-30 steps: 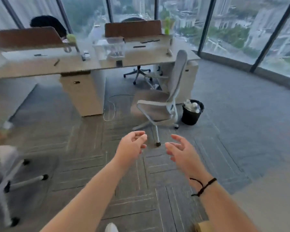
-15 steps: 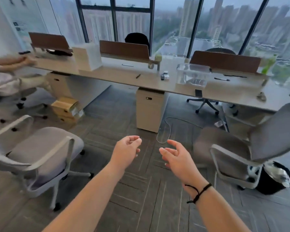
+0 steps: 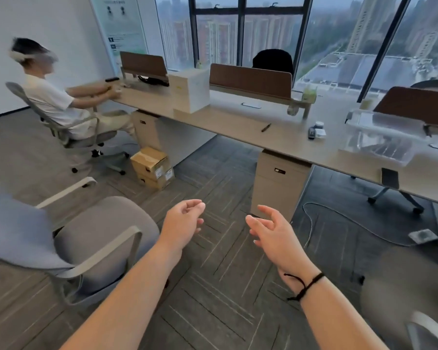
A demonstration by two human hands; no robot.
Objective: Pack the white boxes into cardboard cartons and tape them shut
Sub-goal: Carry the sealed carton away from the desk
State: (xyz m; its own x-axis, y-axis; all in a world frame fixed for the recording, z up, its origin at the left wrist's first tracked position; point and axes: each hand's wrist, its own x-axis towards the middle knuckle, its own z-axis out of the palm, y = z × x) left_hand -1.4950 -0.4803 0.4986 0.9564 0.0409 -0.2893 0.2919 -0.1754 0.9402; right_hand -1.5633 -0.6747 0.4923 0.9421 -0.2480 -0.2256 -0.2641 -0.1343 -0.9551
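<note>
My left hand (image 3: 183, 221) and my right hand (image 3: 272, 232) are held out in front of me over the carpet, both empty with fingers loosely curled and apart. A black cord circles my right wrist. Two closed cardboard cartons (image 3: 152, 167) are stacked on the floor under the long desk, well ahead and to the left of my hands. A large white box (image 3: 189, 90) stands on the desk (image 3: 228, 122) above them.
A grey office chair (image 3: 91, 238) is close on my left. Another person (image 3: 51, 99) sits at the far left end of the desk. A drawer pedestal (image 3: 278, 180) stands ahead, a clear plastic bin (image 3: 382, 137) on the desk, a cable (image 3: 359, 223) on the floor.
My view has swung left across the room; the seated person, stacked cartons and white box have come into view. Both hands stay empty and held out in the same pose.
</note>
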